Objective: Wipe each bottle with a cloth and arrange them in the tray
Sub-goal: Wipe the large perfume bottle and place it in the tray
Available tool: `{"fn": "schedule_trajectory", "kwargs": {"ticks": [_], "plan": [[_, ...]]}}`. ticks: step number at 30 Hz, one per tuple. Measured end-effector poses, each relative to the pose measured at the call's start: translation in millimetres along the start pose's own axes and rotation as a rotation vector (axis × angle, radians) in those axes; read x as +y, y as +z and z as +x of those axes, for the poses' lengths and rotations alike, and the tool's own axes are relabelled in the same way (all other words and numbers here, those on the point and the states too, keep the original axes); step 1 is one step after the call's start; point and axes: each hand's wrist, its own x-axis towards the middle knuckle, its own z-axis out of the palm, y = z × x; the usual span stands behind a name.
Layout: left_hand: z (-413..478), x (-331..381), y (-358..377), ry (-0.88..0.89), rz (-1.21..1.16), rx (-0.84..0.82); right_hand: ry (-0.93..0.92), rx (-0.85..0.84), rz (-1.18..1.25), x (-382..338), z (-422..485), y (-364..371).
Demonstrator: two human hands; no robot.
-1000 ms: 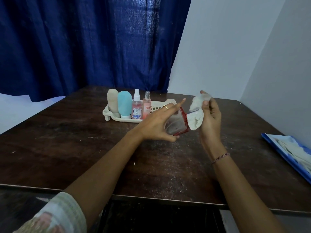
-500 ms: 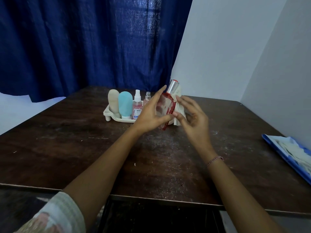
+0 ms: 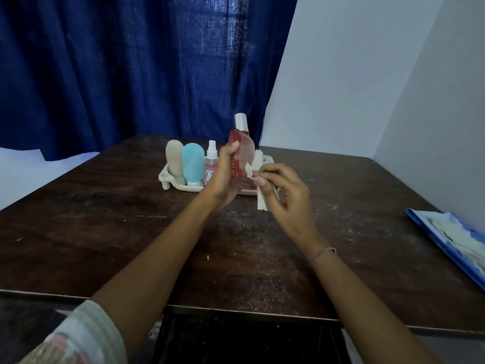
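Observation:
My left hand (image 3: 223,174) grips a clear bottle with red trim and a silver cap (image 3: 242,151), held upright above the table in front of the tray. My right hand (image 3: 283,195) pinches a white cloth (image 3: 258,166) against the bottle's right side. Behind them a cream tray (image 3: 168,177) holds a beige bottle (image 3: 174,158), a light blue bottle (image 3: 193,164) and a small clear spray bottle (image 3: 211,161). The tray's right part is hidden by my hands.
The dark wooden table (image 3: 131,232) stands in a corner, with a blue curtain behind and white walls at the right. A blue tray with white cloths (image 3: 456,237) lies at the table's right edge.
The bottle has been turned from tilted sideways to upright. My right hand has moved the cloth from the cap end down to the bottle's right side.

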Motion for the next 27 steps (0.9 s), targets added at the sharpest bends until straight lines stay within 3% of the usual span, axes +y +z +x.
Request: {"fn": "schedule_trajectory", "kwargs": {"ticks": [5, 8, 12, 15, 18, 20, 23, 27], "plan": [[1.9, 4.0, -7.7, 0.016, -0.205, -0.093, 0.037, 0.055, -0.172, 14.0, 1.6, -0.4], [0.4, 1.3, -5.7, -0.021, -0.112, -0.14, 0.007, 0.044, -0.102, 13.3, 0.0, -0.6], [2.1, 1.7, -0.2, 0.032, 0.017, -0.028, 0.04, -0.028, 0.125, 6.9, 0.7, -3.7], [8.4, 3.8, -2.5, 0.136, 0.062, 0.057, 0.124, -0.201, 0.207, 9.1, 0.3, -6.0], [8.6, 7.8, -0.2, 0.205, 0.177, 0.14, 0.125, -0.572, 0.042, 14.4, -3.5, -2.4], [7.4, 6.2, 0.8, 0.244, 0.269, 0.16, 0.096, -0.688, -0.034, 15.3, -5.5, -1.2], [4.7, 2.5, 0.0, 0.275, 0.41, 0.174, 0.144, -0.552, -0.057, 13.0, -2.6, -7.7], [2.4, -3.0, -0.1, 0.303, 0.504, 0.148, 0.23, -0.189, -0.14, 16.9, 1.6, -13.7]]}}
